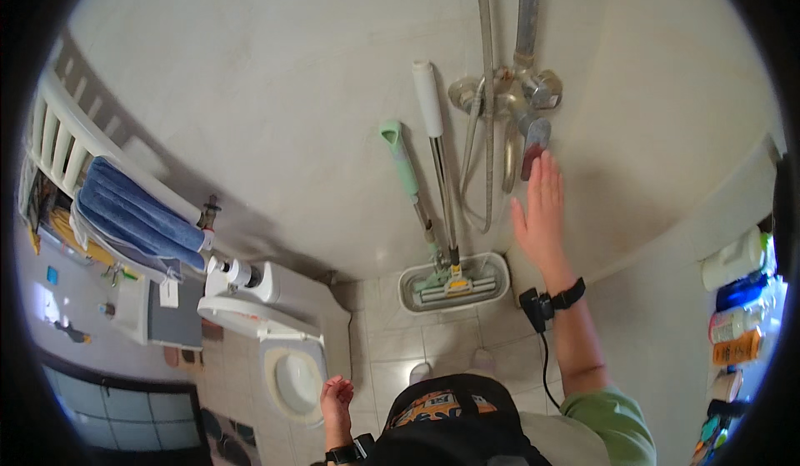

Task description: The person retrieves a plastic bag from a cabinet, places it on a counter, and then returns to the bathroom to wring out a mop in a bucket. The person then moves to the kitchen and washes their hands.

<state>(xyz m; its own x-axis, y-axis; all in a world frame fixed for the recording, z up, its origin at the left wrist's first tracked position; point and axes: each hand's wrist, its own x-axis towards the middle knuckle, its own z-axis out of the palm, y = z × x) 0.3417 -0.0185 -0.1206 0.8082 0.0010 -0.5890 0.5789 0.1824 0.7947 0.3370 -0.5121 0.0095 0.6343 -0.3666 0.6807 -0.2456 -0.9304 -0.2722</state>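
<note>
My right hand (542, 216) is stretched out flat, its thumb apart from the fingers. Its fingertips are at the dull red end of the lever on a wall-mounted metal shower mixer tap (536, 133); whether they touch it I cannot tell. Beside the lever, the tap's spout (510, 159) points down. Low on the left, my left hand (337, 400) has loosely curled fingers and nothing visible in it. Closest to it is the white toilet (297, 381), with its lid raised and a pale cover on the seat.
A mop with a white grip (427, 94) and a green-handled mop (401, 159) lean on the wall, their heads in a white-rimmed bucket (409, 303). A shower hose (489, 153) hangs beside them. Left is a radiator with a blue towel (137, 206); right, several bottles (737, 347).
</note>
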